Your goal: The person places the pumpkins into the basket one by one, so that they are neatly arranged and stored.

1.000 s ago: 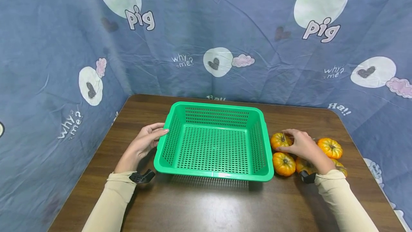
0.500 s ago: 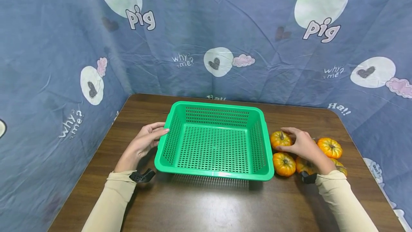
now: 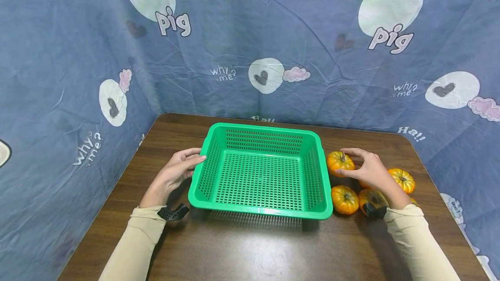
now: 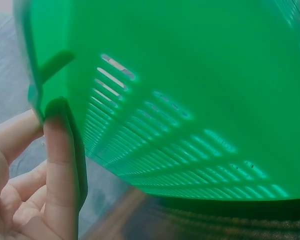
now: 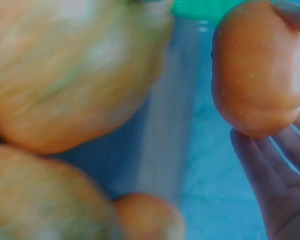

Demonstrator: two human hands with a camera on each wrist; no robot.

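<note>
A green plastic basket with slotted walls stands mid-table, nothing inside it. My left hand holds its left rim, thumb over the edge; the left wrist view shows the fingers against the basket's side. Just right of the basket, my right hand grips a small orange pumpkin between thumb and fingers. In the right wrist view this pumpkin is raised off the table, fingertips at its lower side.
Several more small pumpkins lie on the right of the table: one near the basket's right side, one under my right wrist, one farther right. A blue printed cloth hangs behind the wooden table.
My right hand has lifted the pumpkin slightly up and away from the one beside it. The left hand and the basket stay in place.
</note>
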